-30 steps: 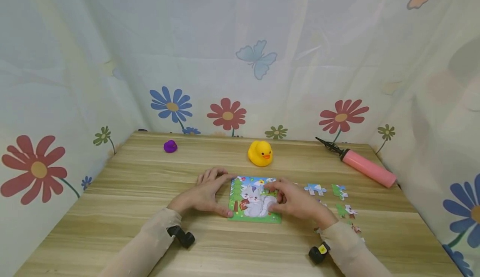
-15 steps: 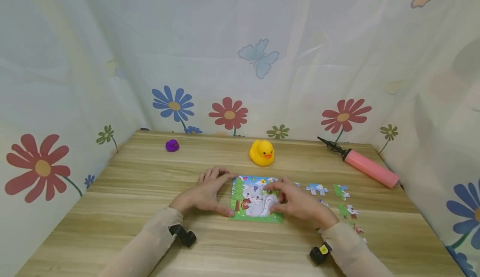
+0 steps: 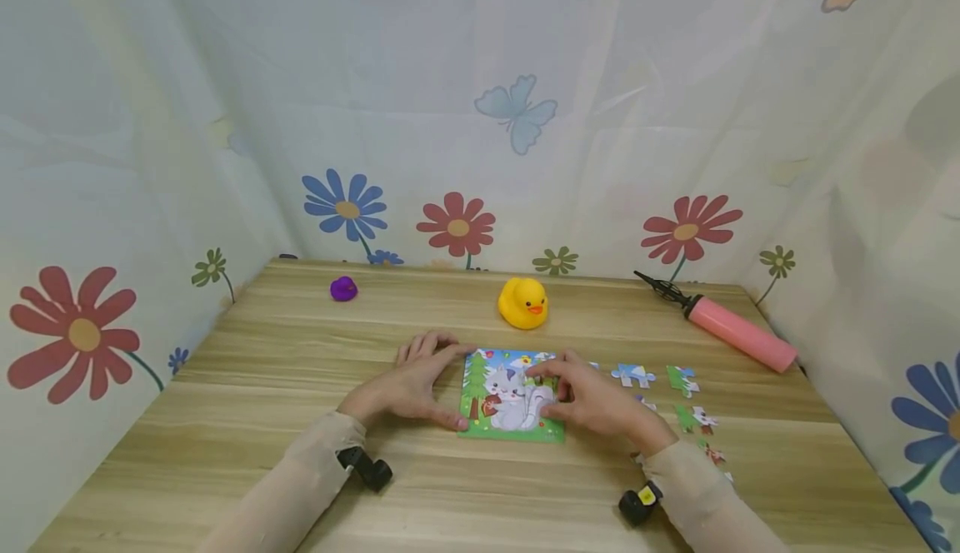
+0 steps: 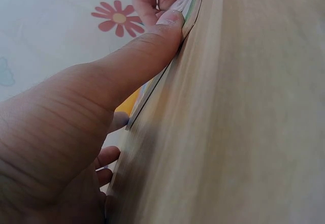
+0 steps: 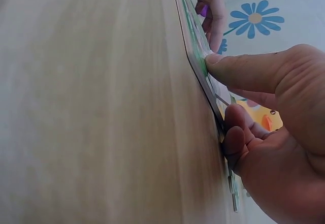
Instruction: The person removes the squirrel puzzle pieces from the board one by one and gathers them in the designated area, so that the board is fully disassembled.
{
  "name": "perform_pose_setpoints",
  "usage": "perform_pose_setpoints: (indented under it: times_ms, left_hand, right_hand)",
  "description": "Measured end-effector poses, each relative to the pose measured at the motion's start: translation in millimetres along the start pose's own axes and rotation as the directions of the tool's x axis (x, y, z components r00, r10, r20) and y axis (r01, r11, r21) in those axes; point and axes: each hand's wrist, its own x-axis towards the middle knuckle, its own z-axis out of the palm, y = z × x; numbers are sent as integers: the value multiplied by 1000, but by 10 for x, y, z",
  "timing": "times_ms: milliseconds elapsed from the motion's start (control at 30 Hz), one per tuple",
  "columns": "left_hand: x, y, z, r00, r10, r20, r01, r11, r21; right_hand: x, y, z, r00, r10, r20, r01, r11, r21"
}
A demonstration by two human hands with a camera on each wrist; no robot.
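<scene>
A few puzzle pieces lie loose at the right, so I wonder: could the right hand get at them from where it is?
Probably yes. The right hand rests on the puzzle board, and the loose pieces lie just beside it on bare table, with nothing between.

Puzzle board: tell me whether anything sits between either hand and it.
Nothing visible does. The left hand rests against the left edge of the puzzle board, and the right hand already lies on its right side.

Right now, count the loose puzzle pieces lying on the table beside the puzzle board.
About 5: one beside the right hand, one further right, two nearer, one by the sleeve. Others may be hidden.
</scene>
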Motion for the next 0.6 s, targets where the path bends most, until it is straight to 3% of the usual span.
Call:
perform_pose_setpoints:
  times_ms: [600]
  left_hand:
    - [-2, 11, 8, 1000, -6, -9, 6, 1000, 5]
  right_hand:
    - [3, 6, -1, 1000, 14, 1, -13, 999, -29]
